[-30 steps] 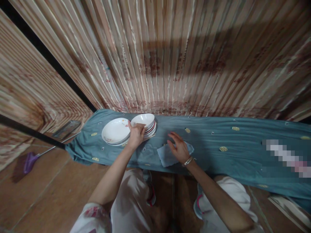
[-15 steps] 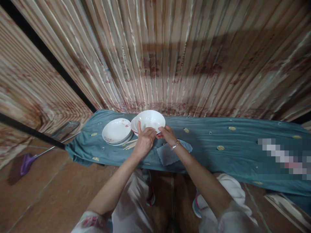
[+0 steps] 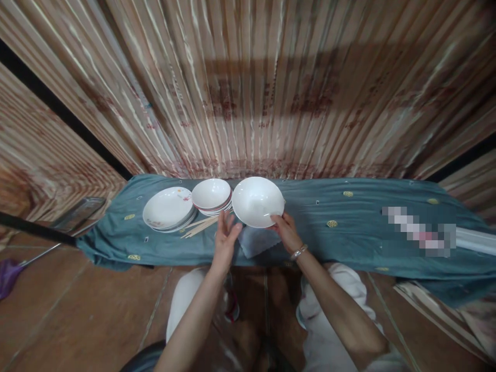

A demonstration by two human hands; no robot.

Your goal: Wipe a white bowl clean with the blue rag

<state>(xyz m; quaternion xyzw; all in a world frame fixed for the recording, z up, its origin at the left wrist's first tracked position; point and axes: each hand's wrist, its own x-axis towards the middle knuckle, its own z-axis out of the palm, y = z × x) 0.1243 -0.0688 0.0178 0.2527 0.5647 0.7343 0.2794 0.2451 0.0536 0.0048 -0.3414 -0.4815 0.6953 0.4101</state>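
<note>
Gripping white bowl [image 3: 258, 201] rim: right hand [image 3: 287, 233] (below it); left hand [image 3: 226, 238] open, seemingly apart.

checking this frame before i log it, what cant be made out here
Head view only:
- Pixelated patch on the teal cloth: what lies there is masked.
- Small cloth: partly hidden by the white bowl and both hands.
- Stack count: rims too small.
- Purple item: cut off at left edge.

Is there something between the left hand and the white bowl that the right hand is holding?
Nothing visible stands between them. The right hand grips the white bowl at its near rim, tilted above the blue cloth. The left hand is open just beside the bowl's left edge; the chopsticks lie further left.
</note>
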